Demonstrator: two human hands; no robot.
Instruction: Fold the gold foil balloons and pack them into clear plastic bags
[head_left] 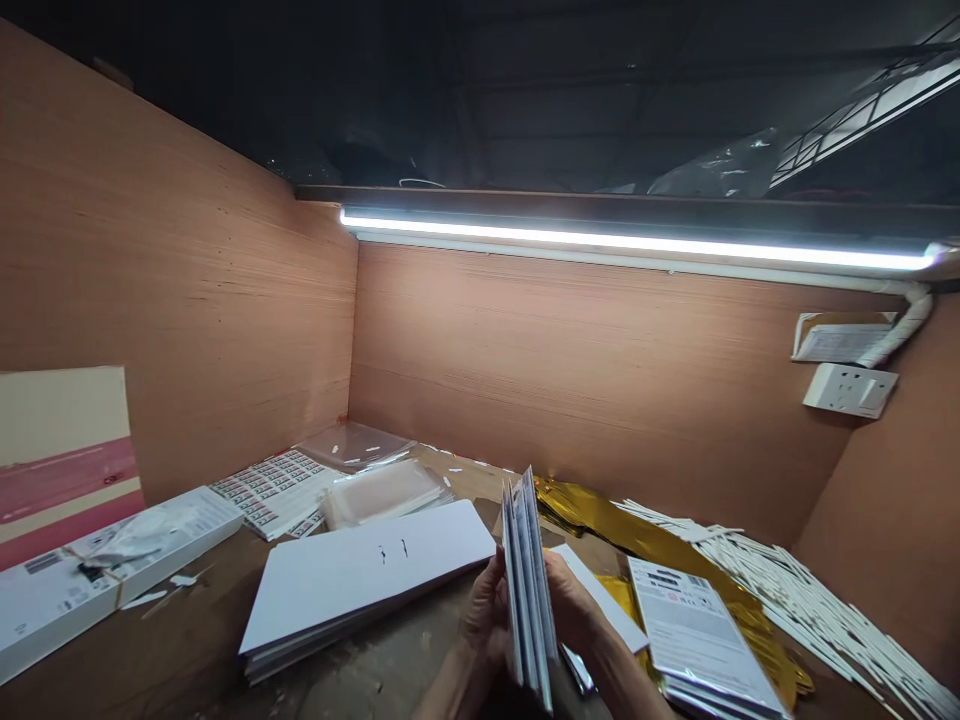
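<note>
Between my two hands a small stack of thin flat packets (527, 590) stands on edge, its narrow side facing me. My left hand (484, 605) grips it from the left and my right hand (574, 600) from the right. What is printed on the packets cannot be read from here. Left of my hands lies a pile of white cards (367, 570), the top one with two small dark marks. Close to my right forearm is a stack of printed, wrapped packets (697, 640), with a loose white card (600, 600) beside it.
Gold foil (600, 510) runs along the back right, beside many white sticks (810, 600). Clear plastic sleeves (386, 490) and label sheets (274, 490) lie at the back left. A long white box (150, 545) sits far left. Wooden walls (570, 370) enclose the table under a tube light (637, 240).
</note>
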